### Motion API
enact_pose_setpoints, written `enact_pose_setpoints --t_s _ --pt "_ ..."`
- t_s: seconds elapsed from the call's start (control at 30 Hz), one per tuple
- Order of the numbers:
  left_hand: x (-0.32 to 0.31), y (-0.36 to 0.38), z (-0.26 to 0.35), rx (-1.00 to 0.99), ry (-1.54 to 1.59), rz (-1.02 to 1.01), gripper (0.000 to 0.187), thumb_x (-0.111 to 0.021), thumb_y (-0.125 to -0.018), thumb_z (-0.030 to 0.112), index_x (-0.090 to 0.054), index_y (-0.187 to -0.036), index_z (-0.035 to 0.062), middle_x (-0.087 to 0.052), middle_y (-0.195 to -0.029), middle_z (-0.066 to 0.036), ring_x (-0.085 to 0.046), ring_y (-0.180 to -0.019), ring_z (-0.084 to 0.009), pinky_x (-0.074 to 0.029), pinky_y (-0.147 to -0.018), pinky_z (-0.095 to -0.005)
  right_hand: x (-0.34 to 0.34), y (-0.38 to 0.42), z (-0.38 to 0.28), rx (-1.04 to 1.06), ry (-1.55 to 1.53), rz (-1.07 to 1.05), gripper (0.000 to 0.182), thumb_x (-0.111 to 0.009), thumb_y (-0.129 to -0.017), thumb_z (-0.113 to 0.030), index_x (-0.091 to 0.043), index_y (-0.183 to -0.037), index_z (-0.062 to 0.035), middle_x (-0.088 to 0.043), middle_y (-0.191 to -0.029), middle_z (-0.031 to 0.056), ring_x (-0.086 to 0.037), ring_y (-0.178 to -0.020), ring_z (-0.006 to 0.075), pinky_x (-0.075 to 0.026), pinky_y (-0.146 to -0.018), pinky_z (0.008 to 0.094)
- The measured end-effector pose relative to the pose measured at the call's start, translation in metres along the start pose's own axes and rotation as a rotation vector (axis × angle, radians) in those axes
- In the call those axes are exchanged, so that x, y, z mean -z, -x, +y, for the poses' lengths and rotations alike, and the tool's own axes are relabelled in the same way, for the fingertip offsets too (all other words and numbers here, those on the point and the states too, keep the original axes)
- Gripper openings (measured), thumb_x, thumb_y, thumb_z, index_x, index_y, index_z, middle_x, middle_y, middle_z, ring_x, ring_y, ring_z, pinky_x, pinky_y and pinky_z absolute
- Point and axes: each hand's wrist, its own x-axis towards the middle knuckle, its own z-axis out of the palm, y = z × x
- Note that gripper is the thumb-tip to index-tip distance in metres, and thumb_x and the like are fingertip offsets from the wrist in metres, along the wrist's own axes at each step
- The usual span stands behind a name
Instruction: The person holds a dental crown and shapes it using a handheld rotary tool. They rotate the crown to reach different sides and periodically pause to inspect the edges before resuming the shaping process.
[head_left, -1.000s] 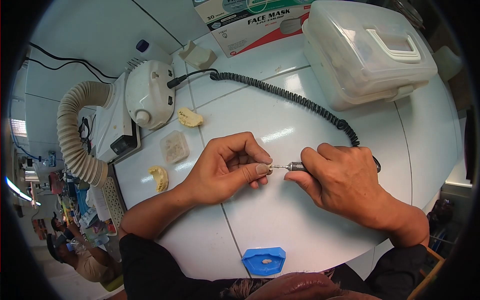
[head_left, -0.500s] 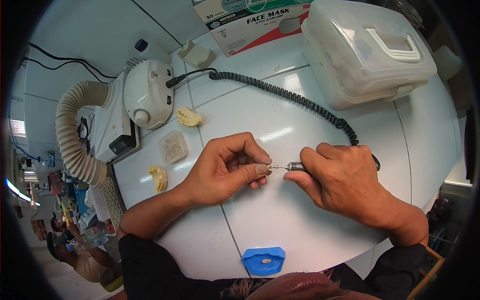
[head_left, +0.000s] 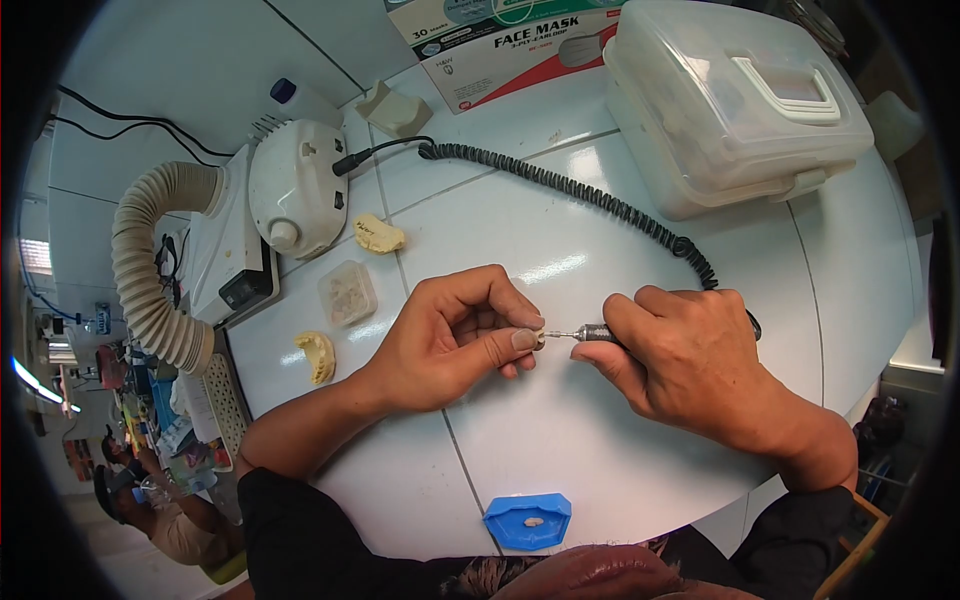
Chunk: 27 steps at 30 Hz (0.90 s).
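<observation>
The left hand (head_left: 455,338) is pinching a small pale piece (head_left: 540,339) between thumb and fingertips, above the white table (head_left: 560,430). Just to the right, the tip of a rotary handpiece (head_left: 597,333) is meeting the piece, or nearly so; contact is too small to tell. The right hand (head_left: 690,360) is gripping the handpiece's metal body, its coiled black cord (head_left: 560,180) running left to a white control unit (head_left: 298,190).
</observation>
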Motion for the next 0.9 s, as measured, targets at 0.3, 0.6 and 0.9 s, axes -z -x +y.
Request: enact_pose_setpoints --t_s 0.3,0.6,0.9 --pt "-0.0008 0.0002 0.0016 0.003 0.009 -0.007 0.010 -0.071 -0.109 0.004 -0.068 -0.117 -0.0024 -0.074 -0.108 -0.009 -0.073 -0.095 -0.0116 -0.061 -0.082 -0.0267 -0.0008 -0.0004 -0.0018 0.001 0.007 0.019 0.050 -0.072 -0.106 -0.052 -0.067 -0.082 -0.0095 -0.064 -0.060 0.0074 -0.063 -0.045 0.0238 -0.044 -0.040 0.0397" --pt "-0.0027 0.0001 0.0007 -0.011 0.021 0.001 0.009 -0.070 -0.109 0.002 -0.068 -0.116 -0.0031 -0.073 -0.109 -0.010 -0.073 -0.095 -0.0117 -0.061 -0.082 -0.0271 -0.0028 -0.0005 -0.0037 0.019 0.028 0.049 0.049 -0.073 -0.106 -0.051 -0.067 -0.082 -0.0082 -0.063 -0.060 0.0075 -0.062 -0.045 0.0236 -0.044 -0.039 0.0383" --pt "-0.0032 -0.0006 -0.0010 -0.032 0.013 0.005 0.009 -0.070 -0.109 0.002 -0.067 -0.116 -0.0035 -0.072 -0.110 -0.010 -0.073 -0.096 -0.0118 -0.061 -0.083 -0.0270 -0.0038 0.0009 -0.0048 0.007 0.034 0.060 0.049 -0.074 -0.106 -0.051 -0.067 -0.082 -0.0086 -0.064 -0.061 0.0076 -0.064 -0.046 0.0239 -0.045 -0.040 0.0387"
